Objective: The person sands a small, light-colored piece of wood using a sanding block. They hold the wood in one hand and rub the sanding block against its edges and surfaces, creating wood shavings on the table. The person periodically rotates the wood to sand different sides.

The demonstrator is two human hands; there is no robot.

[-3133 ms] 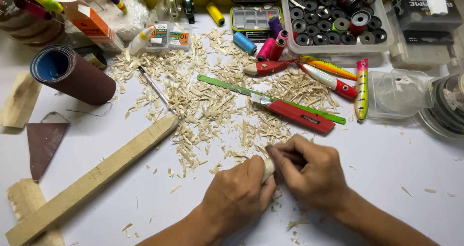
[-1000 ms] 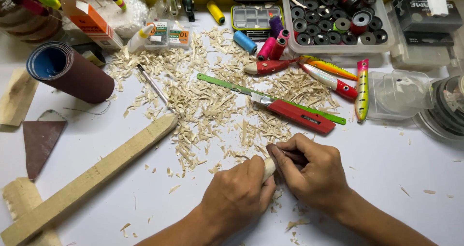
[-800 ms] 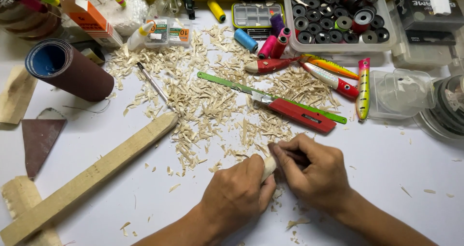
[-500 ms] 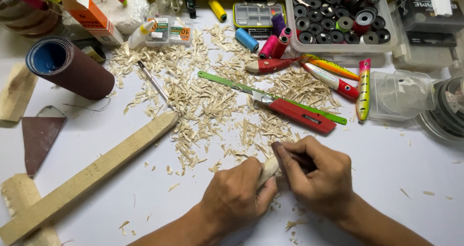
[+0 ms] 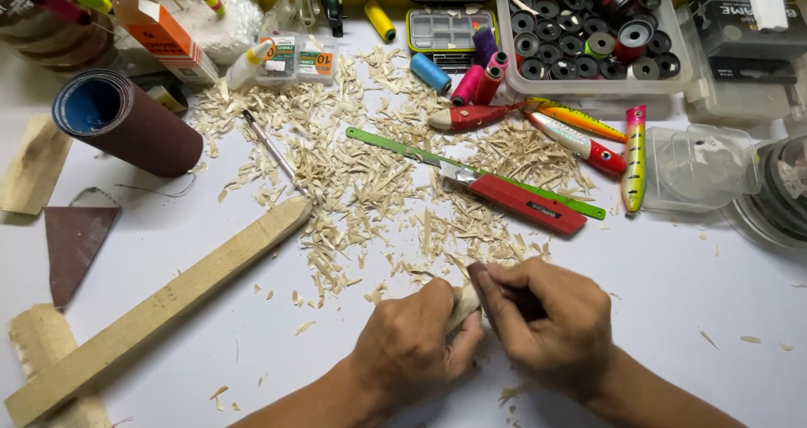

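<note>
My left hand (image 5: 416,344) is closed around a small pale wooden piece (image 5: 465,303), of which only one end shows between my hands. My right hand (image 5: 551,323) presses a small dark brown strip of sandpaper (image 5: 479,275) against that exposed end with thumb and fingers. Both hands meet low on the white table, just below a spread of wood shavings (image 5: 361,184).
A long wooden stick (image 5: 160,306) lies diagonally at left, near a sandpaper roll (image 5: 126,125) and a triangular sandpaper scrap (image 5: 71,239). Behind the shavings lie a red utility knife (image 5: 521,203), a green ruler (image 5: 395,145), painted fishing lures (image 5: 580,138) and a tray of spools (image 5: 588,33).
My right hand has made small back-and-forth shifts against the wooden piece, and both hands have stayed in the same spot. Nothing else on the table has moved.
</note>
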